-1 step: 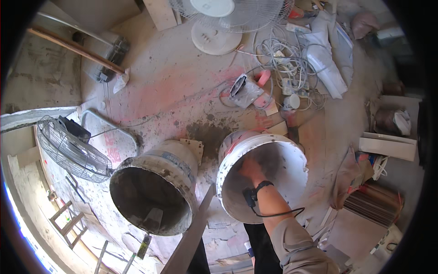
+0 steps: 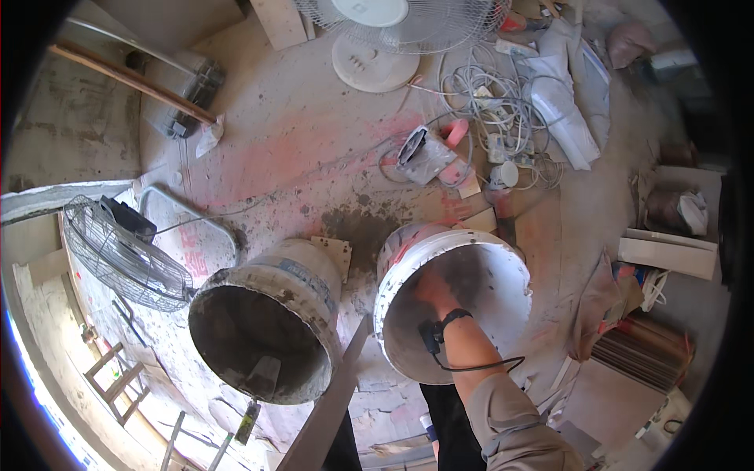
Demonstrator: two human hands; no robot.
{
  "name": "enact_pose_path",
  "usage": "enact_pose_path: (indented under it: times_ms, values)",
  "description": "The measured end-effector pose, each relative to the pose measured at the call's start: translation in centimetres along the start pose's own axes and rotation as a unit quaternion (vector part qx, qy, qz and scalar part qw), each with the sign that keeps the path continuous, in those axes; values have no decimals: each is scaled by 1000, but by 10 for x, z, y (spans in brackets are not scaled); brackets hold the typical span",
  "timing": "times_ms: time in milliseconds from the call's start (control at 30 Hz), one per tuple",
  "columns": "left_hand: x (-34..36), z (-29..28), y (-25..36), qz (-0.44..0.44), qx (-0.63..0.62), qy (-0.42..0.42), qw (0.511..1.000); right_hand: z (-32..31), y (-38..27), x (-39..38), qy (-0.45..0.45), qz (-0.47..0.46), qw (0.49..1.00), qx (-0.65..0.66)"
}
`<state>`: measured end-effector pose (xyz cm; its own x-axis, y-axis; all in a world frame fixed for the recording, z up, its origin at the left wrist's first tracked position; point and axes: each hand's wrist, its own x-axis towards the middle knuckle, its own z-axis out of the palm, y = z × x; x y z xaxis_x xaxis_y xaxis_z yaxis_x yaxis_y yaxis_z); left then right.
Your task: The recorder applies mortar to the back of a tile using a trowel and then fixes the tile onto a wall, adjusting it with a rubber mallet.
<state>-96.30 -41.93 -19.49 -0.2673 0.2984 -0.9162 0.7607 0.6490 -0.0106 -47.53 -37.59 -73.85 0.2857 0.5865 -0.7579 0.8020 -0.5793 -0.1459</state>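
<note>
My right hand (image 2: 434, 292) reaches down inside a white plastic bucket (image 2: 510, 275) with a smeared rim, and a black strap with a small device sits on the wrist. Shadow and blur inside the bucket hide the fingers, so I cannot see whether they grip anything. To its left stands a mortar-crusted bucket (image 2: 314, 294) with a dark inside. A scraper (image 2: 265, 377) rests at that bucket's near rim, its pale blade inside and its handle sticking out. A long flat grey bar (image 2: 334, 404) slants up between the buckets from the lower edge. My left hand is out of view.
A wire-cage fan (image 2: 126, 255) lies at the left, and another fan (image 2: 400, 23) stands at the far side. Beyond the buckets are a dusty power tool (image 2: 428, 157) and tangled cables (image 2: 491, 102). Stacked boards (image 2: 640, 353) lie at the right.
</note>
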Motion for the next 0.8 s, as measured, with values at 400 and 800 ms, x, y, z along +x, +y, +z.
enact_pose_path:
  times_ms: [400, 800]
  values:
    - [-25, 11, 11, 126, -32, 84, 988, -32, -10, -54, -16, 5, 1000, -23]
    - [-23, -17, 161, 346, 151, -25, 926, -35, 3, -62, 37, 135, 971, 192]
